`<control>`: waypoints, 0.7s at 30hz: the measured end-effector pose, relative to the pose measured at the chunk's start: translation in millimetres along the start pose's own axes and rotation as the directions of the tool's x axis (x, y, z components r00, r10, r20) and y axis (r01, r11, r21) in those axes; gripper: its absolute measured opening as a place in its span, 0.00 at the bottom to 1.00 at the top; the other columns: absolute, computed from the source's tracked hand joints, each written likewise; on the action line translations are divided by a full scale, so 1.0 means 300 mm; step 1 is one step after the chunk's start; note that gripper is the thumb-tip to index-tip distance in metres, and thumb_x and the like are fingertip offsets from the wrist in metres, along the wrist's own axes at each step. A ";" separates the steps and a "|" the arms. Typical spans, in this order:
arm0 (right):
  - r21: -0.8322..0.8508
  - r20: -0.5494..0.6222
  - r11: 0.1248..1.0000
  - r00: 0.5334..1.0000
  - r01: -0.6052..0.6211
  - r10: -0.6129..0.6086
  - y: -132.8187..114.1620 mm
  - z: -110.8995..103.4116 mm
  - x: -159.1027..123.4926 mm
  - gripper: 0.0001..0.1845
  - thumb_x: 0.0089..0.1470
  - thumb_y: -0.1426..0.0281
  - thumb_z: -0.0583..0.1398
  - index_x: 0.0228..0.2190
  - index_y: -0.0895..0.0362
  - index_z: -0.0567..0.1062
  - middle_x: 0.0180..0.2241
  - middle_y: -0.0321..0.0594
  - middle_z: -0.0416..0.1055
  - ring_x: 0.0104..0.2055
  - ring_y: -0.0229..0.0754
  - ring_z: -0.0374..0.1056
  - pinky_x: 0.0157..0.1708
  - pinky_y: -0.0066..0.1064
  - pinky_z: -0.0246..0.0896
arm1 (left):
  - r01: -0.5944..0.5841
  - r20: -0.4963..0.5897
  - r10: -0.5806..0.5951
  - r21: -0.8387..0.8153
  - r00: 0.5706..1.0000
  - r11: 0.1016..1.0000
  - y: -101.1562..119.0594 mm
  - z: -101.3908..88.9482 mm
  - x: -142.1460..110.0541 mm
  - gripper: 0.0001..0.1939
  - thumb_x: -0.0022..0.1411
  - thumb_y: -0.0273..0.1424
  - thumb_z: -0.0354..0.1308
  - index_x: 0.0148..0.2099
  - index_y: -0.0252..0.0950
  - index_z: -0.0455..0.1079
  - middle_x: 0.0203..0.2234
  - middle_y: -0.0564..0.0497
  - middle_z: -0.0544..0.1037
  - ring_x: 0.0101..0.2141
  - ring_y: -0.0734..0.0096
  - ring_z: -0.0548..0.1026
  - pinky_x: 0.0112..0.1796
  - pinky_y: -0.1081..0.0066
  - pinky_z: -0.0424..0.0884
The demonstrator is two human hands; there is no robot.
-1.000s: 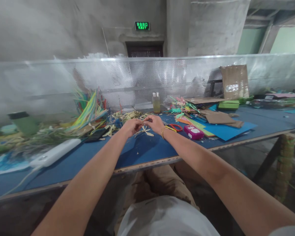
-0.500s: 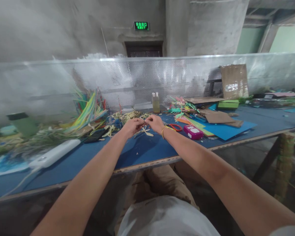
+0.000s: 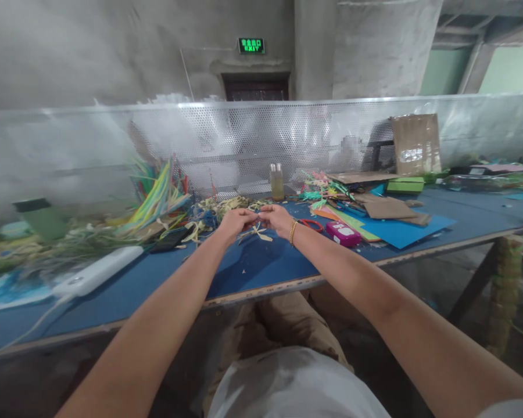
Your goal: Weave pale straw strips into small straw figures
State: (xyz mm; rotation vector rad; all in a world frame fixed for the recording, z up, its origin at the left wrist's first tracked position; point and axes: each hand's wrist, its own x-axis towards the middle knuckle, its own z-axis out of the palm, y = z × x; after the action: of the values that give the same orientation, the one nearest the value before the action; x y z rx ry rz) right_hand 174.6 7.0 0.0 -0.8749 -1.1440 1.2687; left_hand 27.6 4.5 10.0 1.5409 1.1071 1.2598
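Note:
My left hand (image 3: 239, 224) and my right hand (image 3: 277, 219) meet fingertip to fingertip above the blue tabletop (image 3: 261, 264). Both are closed in a pinch. Whatever sits between the fingertips is too small to make out. Just below them are pale yellow strips (image 3: 261, 233), spread like a small star; I cannot tell whether they hang from my fingers or lie on the table. Behind my hands is a heap of pale yellow strips (image 3: 230, 203). Scissors with red handles (image 3: 311, 224) lie close to my right wrist.
On the right are a magenta box (image 3: 343, 233), a blue sheet (image 3: 407, 231) and cardboard pieces (image 3: 387, 207). A bottle (image 3: 276, 183) stands at the back by the perforated metal screen (image 3: 322, 139). To the left are a white power strip (image 3: 98, 271), colourful stems (image 3: 161, 200) and a green cup (image 3: 41, 220).
My right hand has turned slightly and its wrist has shifted a little right. Both hands stay pinched together at nearly the same spot.

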 end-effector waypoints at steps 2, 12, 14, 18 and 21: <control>0.026 -0.003 0.999 1.000 -0.026 0.026 -0.004 0.002 -0.003 0.13 0.48 0.83 0.61 0.33 0.57 0.66 0.22 0.31 0.68 0.23 0.32 0.66 0.26 0.25 0.65 | 0.011 -0.012 -0.011 0.018 1.000 1.000 0.003 0.002 -0.002 0.11 0.44 0.33 0.69 0.26 0.34 0.71 0.20 0.50 0.74 0.21 0.75 0.69 0.25 0.74 0.64; -0.004 0.041 0.999 0.999 0.033 -0.033 -0.005 0.004 -0.007 0.08 0.49 0.82 0.62 0.30 0.58 0.70 0.22 0.30 0.68 0.23 0.30 0.65 0.24 0.21 0.60 | 0.029 -0.070 -0.025 0.063 0.997 0.998 0.027 0.016 -0.023 0.09 0.49 0.32 0.62 0.26 0.35 0.64 0.17 0.56 0.68 0.17 0.79 0.62 0.20 0.76 0.58; -0.006 0.075 1.000 0.997 -0.030 0.030 -0.011 0.001 -0.013 0.03 0.54 0.77 0.60 0.30 0.59 0.71 0.24 0.34 0.71 0.25 0.31 0.68 0.25 0.22 0.61 | 0.027 -0.093 -0.022 0.044 0.995 0.999 0.023 0.008 -0.016 0.09 0.48 0.31 0.62 0.25 0.35 0.63 0.17 0.56 0.67 0.17 0.80 0.62 0.20 0.77 0.57; -0.079 0.145 0.979 0.969 -0.189 0.198 -0.021 -0.008 -0.027 0.13 0.59 0.64 0.58 0.27 0.61 0.72 0.24 0.39 0.72 0.24 0.33 0.68 0.23 0.24 0.61 | 0.020 -0.107 -0.016 0.034 0.994 0.999 0.013 -0.004 -0.004 0.10 0.48 0.31 0.62 0.24 0.36 0.62 0.17 0.57 0.67 0.17 0.79 0.62 0.21 0.76 0.57; -0.090 0.168 0.980 0.967 -0.179 0.192 -0.016 -0.011 -0.027 0.10 0.56 0.68 0.62 0.27 0.61 0.72 0.22 0.37 0.71 0.23 0.32 0.66 0.23 0.22 0.61 | 0.018 -0.070 -0.013 0.072 0.997 0.997 0.012 -0.001 -0.007 0.10 0.48 0.32 0.62 0.24 0.36 0.62 0.16 0.56 0.66 0.17 0.79 0.61 0.20 0.76 0.55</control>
State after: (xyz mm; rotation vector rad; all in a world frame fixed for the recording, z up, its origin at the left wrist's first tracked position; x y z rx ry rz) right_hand 179.6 -1.2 2.6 -0.9574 -1.2775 1.4886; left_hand 27.4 1.6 13.0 1.5496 1.2195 1.2841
